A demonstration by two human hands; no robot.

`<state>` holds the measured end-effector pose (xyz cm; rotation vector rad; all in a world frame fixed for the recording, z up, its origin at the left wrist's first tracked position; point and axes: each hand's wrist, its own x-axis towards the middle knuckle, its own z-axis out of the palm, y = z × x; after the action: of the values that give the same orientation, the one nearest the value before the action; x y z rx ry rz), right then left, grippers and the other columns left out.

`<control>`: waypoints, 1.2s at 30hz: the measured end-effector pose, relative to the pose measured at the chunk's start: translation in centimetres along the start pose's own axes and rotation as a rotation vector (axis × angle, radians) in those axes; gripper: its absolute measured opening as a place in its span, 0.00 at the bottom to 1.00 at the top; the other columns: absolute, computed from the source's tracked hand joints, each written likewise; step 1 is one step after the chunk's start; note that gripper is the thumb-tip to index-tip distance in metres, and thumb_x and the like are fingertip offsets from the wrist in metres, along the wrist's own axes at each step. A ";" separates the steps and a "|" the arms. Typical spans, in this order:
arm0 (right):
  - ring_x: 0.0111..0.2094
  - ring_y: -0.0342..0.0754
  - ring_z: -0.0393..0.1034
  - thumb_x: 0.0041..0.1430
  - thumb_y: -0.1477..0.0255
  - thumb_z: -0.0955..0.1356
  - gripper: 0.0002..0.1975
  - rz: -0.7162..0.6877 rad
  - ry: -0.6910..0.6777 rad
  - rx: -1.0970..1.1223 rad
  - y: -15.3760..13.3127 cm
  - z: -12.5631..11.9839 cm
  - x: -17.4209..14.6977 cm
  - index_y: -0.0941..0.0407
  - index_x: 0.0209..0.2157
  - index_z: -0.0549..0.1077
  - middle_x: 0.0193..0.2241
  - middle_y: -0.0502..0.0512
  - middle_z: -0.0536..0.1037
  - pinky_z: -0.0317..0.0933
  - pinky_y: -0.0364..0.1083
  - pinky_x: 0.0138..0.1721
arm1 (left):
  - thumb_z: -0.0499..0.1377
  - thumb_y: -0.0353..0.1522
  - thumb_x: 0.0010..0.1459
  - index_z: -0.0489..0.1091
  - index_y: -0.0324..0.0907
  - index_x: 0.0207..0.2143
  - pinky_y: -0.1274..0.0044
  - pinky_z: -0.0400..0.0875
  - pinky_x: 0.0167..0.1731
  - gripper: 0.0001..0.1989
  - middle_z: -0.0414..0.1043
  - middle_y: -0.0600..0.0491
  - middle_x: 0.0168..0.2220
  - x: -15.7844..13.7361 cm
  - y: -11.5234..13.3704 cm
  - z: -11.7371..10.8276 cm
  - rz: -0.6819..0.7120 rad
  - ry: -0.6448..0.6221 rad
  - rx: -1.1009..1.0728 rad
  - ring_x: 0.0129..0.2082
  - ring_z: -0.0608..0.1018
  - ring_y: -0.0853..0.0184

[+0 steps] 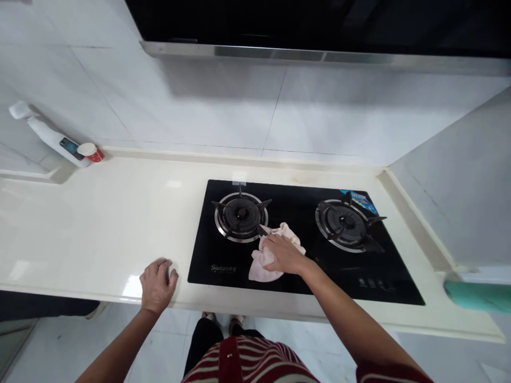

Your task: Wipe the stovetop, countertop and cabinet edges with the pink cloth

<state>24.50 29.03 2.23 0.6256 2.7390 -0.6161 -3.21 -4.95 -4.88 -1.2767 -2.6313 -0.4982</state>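
My right hand [284, 254] is closed on a pale pink cloth [261, 268], pressing it against the black glass of the gas stove [295, 213]. The bunched cloth lies just right of the left burner [241, 215], touching one arm of its pan support. My left hand [157, 284] rests on the cream countertop [131, 223] near its front edge, left of the stove. It holds nothing; its fingers are loosely bent and the thumb stands apart. The right burner [346, 223] has a similar black support, with a blue sticker [361, 201] behind it.
At the back left, a white bottle [51, 138] leans beside a red and white paper cup [91, 152]. A dark range hood [319, 32] with a metal edge hangs above the stove. A green roll-like object [479, 296] lies at the right, and tiled walls bound the counter.
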 end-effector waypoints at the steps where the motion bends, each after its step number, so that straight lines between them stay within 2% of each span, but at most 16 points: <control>1: 0.57 0.62 0.61 0.49 0.61 0.74 0.26 -0.016 0.004 -0.026 -0.4 0.2 -0.1 0.53 0.49 0.71 0.53 0.60 0.70 0.52 0.60 0.59 | 0.55 0.36 0.64 0.71 0.43 0.46 0.63 0.63 0.49 0.12 0.72 0.43 0.51 0.0 0.0 0.0 0.002 0.002 -0.003 0.53 0.71 0.52; 6: 0.55 0.62 0.62 0.49 0.64 0.75 0.27 -0.001 0.120 -0.111 -2.0 1.8 -0.8 0.54 0.51 0.72 0.53 0.61 0.71 0.53 0.58 0.57 | 0.54 0.36 0.63 0.71 0.42 0.46 0.63 0.62 0.49 0.12 0.72 0.43 0.51 0.1 -0.4 0.1 0.008 -0.018 0.019 0.53 0.71 0.53; 10: 0.52 0.59 0.63 0.50 0.63 0.75 0.25 0.020 0.211 -0.027 -4.9 3.7 -0.6 0.57 0.49 0.73 0.49 0.61 0.72 0.54 0.54 0.56 | 0.54 0.35 0.63 0.72 0.40 0.47 0.64 0.62 0.50 0.13 0.72 0.42 0.52 0.2 -0.8 0.4 0.003 -0.046 0.040 0.53 0.71 0.54; 14: 0.51 0.60 0.63 0.50 0.60 0.74 0.26 0.251 0.334 0.089 -9.9 5.1 1.6 0.56 0.50 0.74 0.48 0.63 0.71 0.54 0.56 0.56 | 0.53 0.35 0.64 0.72 0.40 0.47 0.63 0.62 0.51 0.14 0.71 0.42 0.52 0.4 -0.9 0.4 -0.002 -0.098 0.036 0.54 0.70 0.53; 16: 0.52 0.61 0.62 0.50 0.59 0.75 0.27 0.301 0.350 0.118 -12.8 5.4 3.2 0.57 0.50 0.74 0.49 0.64 0.71 0.53 0.57 0.56 | 0.53 0.35 0.64 0.73 0.40 0.47 0.62 0.62 0.51 0.14 0.71 0.42 0.52 0.5 -0.8 0.3 -0.008 -0.130 0.029 0.54 0.69 0.52; 21: 0.55 0.62 0.61 0.47 0.58 0.76 0.31 0.097 0.260 0.175 -20.4 7.0 6.2 0.56 0.52 0.73 0.53 0.64 0.71 0.51 0.59 0.59 | 0.54 0.34 0.64 0.73 0.41 0.49 0.60 0.60 0.52 0.14 0.69 0.42 0.54 0.6 -0.8 -0.1 -0.028 -0.197 -0.016 0.55 0.68 0.51; 25: 0.55 0.60 0.62 0.43 0.61 0.77 0.29 -0.023 0.262 0.288 -24.6 10.0 5.6 0.55 0.48 0.75 0.50 0.60 0.73 0.51 0.59 0.61 | 0.52 0.33 0.65 0.74 0.45 0.47 0.61 0.61 0.52 0.13 0.69 0.44 0.55 0.6 -1.3 -0.4 -0.023 -0.217 -0.089 0.55 0.67 0.53; 28: 0.52 0.58 0.67 0.40 0.63 0.78 0.26 0.048 0.239 0.534 -25.2 11.9 3.0 0.53 0.43 0.76 0.47 0.56 0.75 0.56 0.56 0.59 | 0.51 0.34 0.66 0.75 0.46 0.46 0.61 0.62 0.52 0.14 0.70 0.45 0.53 0.7 -1.7 -0.5 0.000 -0.195 -0.148 0.55 0.67 0.54; 31: 0.49 0.56 0.70 0.43 0.61 0.77 0.25 0.231 0.256 0.871 -24.4 12.8 -1.0 0.53 0.44 0.75 0.48 0.56 0.76 0.62 0.54 0.54 | 0.52 0.35 0.66 0.75 0.46 0.46 0.60 0.62 0.51 0.14 0.70 0.45 0.54 0.8 -1.8 -0.6 0.025 -0.196 -0.188 0.55 0.67 0.52; 34: 0.43 0.53 0.73 0.51 0.57 0.72 0.23 0.333 0.434 1.137 -22.1 12.2 -5.9 0.54 0.46 0.72 0.44 0.55 0.77 0.67 0.51 0.46 | 0.52 0.36 0.65 0.76 0.46 0.45 0.59 0.62 0.51 0.13 0.69 0.45 0.54 0.8 -1.7 -0.6 0.054 -0.208 -0.197 0.56 0.66 0.51; 36: 0.37 0.50 0.72 0.55 0.54 0.69 0.23 0.404 0.599 1.130 -19.5 11.2 -9.0 0.54 0.47 0.70 0.38 0.53 0.78 0.67 0.49 0.40 | 0.53 0.37 0.65 0.75 0.47 0.45 0.59 0.62 0.51 0.13 0.68 0.45 0.54 0.7 -1.6 -0.5 0.080 -0.199 -0.191 0.56 0.65 0.51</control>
<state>25.10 4.78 2.20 1.7581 2.3166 -2.1372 -4.95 -5.57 -4.52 -1.5579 -2.7324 -0.6543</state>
